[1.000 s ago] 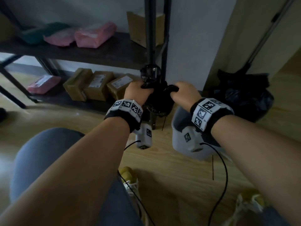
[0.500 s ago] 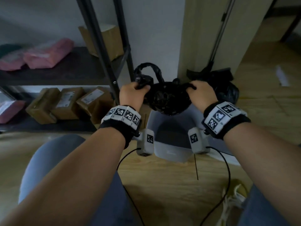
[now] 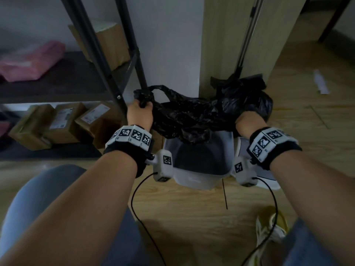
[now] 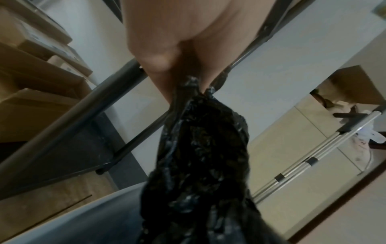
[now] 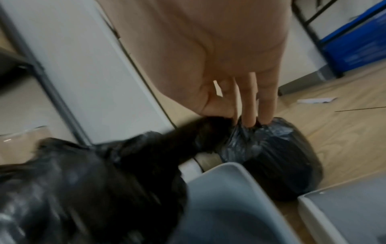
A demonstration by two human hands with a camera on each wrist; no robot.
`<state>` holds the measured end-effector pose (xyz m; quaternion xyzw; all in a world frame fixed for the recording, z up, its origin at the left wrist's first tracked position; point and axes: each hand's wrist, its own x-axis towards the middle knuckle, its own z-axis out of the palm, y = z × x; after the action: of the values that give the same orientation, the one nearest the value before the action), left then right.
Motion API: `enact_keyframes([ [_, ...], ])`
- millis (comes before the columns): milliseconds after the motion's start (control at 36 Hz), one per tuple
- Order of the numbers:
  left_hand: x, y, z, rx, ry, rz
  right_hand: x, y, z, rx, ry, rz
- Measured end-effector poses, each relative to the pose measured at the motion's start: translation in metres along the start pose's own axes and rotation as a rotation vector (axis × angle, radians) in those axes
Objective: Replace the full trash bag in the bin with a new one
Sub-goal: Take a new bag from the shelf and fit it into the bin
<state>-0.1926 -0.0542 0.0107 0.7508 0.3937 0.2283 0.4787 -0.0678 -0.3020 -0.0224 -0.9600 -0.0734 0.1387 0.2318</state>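
A new black trash bag (image 3: 184,120) hangs stretched between my two hands above the open grey bin (image 3: 196,175). My left hand (image 3: 140,114) grips its bunched left handle, and the loop sticks up past my fist. The left wrist view shows my fingers (image 4: 158,66) pinching the bag (image 4: 204,148). My right hand (image 3: 249,120) grips the bag's right edge; in the right wrist view its thumb and fingers (image 5: 248,105) pinch the blurred plastic (image 5: 73,181). The full tied bag (image 3: 249,100) (image 5: 282,156) sits on the floor just behind that hand.
A dark metal shelf rack (image 3: 107,60) with cardboard parcels (image 3: 63,121) stands left of the bin. A grey-white lid or tray (image 5: 344,206) lies right of the bin (image 5: 219,198). A mop handle (image 3: 247,35) leans against the wooden panel behind. My knees and shoes frame the wooden floor (image 3: 192,217).
My hands have moved apart and spread the bunched black bag wide. My view has swung right, from the rack post to over the bin.
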Motion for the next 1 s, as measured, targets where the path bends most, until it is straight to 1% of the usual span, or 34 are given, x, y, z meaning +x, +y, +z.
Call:
enact_keyframes([
  [56,-0.005,0.005,0.004,-0.042,-0.094,-0.005,-0.004,-0.008,0.003,0.052,0.028,-0.036],
  [139,-0.014,0.006,0.012,-0.115,-0.245,-0.012,-0.011,-0.025,0.009,0.212,0.083,-0.149],
  [194,-0.019,0.007,0.017,-0.123,-0.349,0.014,-0.02,-0.039,0.014,0.307,0.011,-0.232],
  [250,-0.023,0.006,0.021,-0.128,-0.439,0.039,-0.029,-0.051,0.018,0.381,-0.098,-0.272],
  [306,-0.026,0.008,0.022,-0.126,-0.513,0.059,-0.033,-0.057,0.023,0.39,-0.12,-0.293],
  [389,-0.03,0.009,0.021,-0.108,-0.585,0.077,-0.034,-0.057,0.029,0.304,-0.056,-0.298],
  [444,-0.029,0.008,0.02,-0.063,-0.551,0.106,-0.03,-0.052,0.031,0.311,-0.005,-0.269],
  [555,-0.018,-0.001,0.014,0.276,-0.315,0.286,-0.022,-0.043,0.023,0.435,0.057,-0.191],
  [583,-0.015,-0.004,0.012,0.326,-0.257,0.306,-0.019,-0.041,0.02,0.465,0.071,-0.167],
  [667,-0.007,-0.01,0.007,0.372,-0.128,0.29,-0.015,-0.037,0.012,0.543,0.083,-0.097],
  [778,-0.001,-0.016,0.003,0.347,-0.077,0.216,-0.015,-0.033,0.006,0.572,0.142,-0.057],
  [861,-0.002,-0.018,0.007,0.35,-0.077,0.167,-0.016,-0.035,0.005,0.565,0.17,-0.077],
  [944,-0.003,-0.019,0.013,0.361,-0.121,0.122,-0.018,-0.04,0.0,0.563,0.171,-0.101],
  [1000,-0.001,-0.018,0.015,0.371,-0.101,0.097,-0.021,-0.043,-0.004,0.599,0.142,-0.114],
])
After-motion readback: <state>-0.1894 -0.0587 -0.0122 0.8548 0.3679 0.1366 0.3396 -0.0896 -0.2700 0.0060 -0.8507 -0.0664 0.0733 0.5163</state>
